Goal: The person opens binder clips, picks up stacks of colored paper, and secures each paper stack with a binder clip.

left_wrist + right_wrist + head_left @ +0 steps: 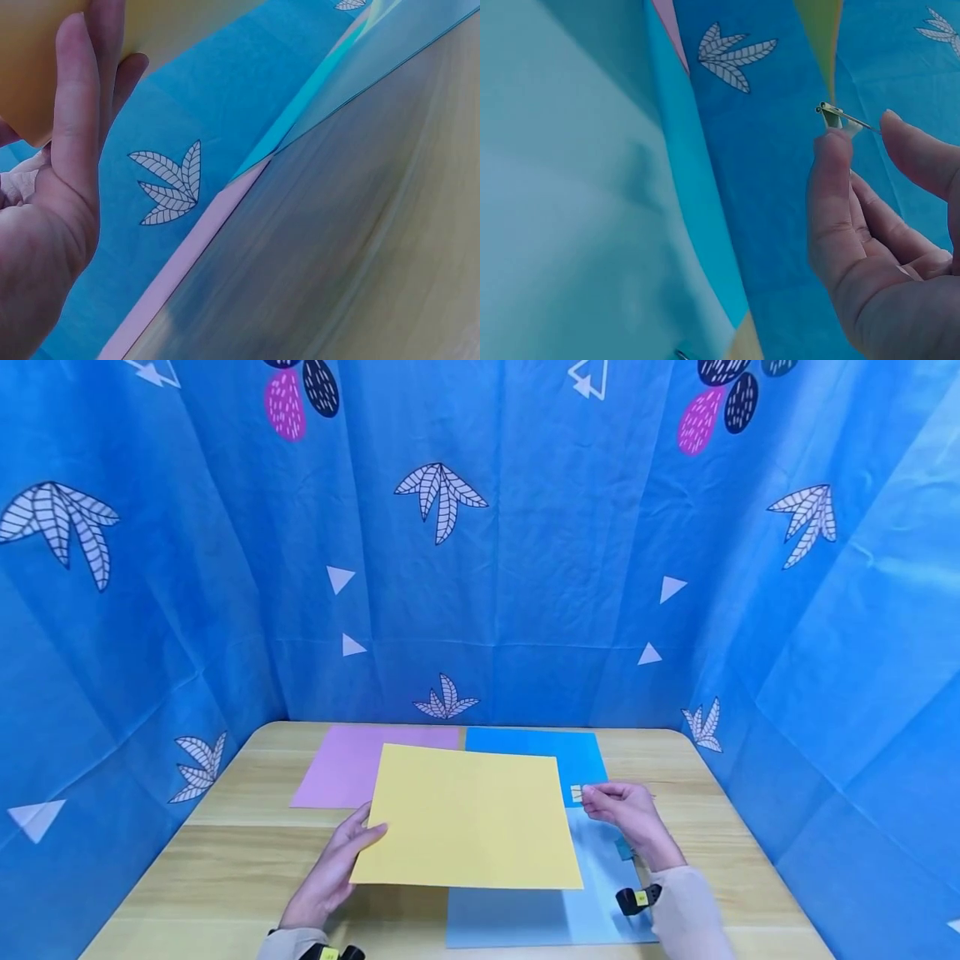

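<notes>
A yellow sheet of paper point(468, 818) is held up, tilted, above the table. My left hand point(333, 868) grips its left edge, thumb on the front and fingers behind. Beside the sheet's right edge, my right hand point(628, 817) pinches a small pale yellow binder clip point(576, 793) by its wire handles, between thumb and fingers. In the right wrist view the clip point(831, 116) is just below a corner of the yellow sheet point(823, 37); whether they touch I cannot tell. Under the right forearm, a teal binder clip point(624, 848) sits at the right edge of a light blue sheet point(510, 918).
On the wooden table point(225, 868), a pink sheet point(337, 768) lies at the back left and a bright blue sheet point(525, 742) at the back middle. The yellow sheet partly covers both. A blue patterned curtain point(495, 610) surrounds the table's back and sides.
</notes>
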`<state>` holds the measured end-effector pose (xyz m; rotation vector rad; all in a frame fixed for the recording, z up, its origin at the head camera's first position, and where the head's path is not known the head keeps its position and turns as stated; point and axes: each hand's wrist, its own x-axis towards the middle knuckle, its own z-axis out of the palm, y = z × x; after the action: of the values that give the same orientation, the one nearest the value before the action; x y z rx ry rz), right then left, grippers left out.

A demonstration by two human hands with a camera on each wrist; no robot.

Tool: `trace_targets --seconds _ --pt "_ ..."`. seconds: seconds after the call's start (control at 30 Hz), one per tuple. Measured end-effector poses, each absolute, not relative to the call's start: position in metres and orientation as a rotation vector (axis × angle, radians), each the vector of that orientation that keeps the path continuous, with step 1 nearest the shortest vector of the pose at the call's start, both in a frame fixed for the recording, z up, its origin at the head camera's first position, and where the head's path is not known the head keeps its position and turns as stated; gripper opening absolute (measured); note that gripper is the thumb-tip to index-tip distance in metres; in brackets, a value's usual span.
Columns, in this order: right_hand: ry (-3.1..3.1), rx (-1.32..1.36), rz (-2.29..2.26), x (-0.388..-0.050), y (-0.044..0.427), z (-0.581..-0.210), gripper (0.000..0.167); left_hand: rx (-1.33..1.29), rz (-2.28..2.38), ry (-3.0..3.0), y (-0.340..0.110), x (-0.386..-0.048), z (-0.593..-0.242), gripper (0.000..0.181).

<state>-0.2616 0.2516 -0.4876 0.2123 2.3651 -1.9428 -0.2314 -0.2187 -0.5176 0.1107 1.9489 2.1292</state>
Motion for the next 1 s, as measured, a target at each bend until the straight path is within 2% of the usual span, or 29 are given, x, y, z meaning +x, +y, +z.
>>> trace_targets --seconds 0.4,0.63,1.0 --pt "2.120 0.199 -2.132 -0.262 0.247 -0.496 0.045 0.080 2.099 1.967 -0.219 -0.230 -0.517 0.084" --pt "1.971 0.191 -2.219 -0.259 0.246 -0.497 0.035 0.083 2.107 1.953 -0.218 -0.230 -0.517 0.082" --pt "1.877 0.209 -2.231 -0.259 0.241 -0.497 0.033 0.058 2.110 1.928 -0.218 -0.229 -0.519 0.081"
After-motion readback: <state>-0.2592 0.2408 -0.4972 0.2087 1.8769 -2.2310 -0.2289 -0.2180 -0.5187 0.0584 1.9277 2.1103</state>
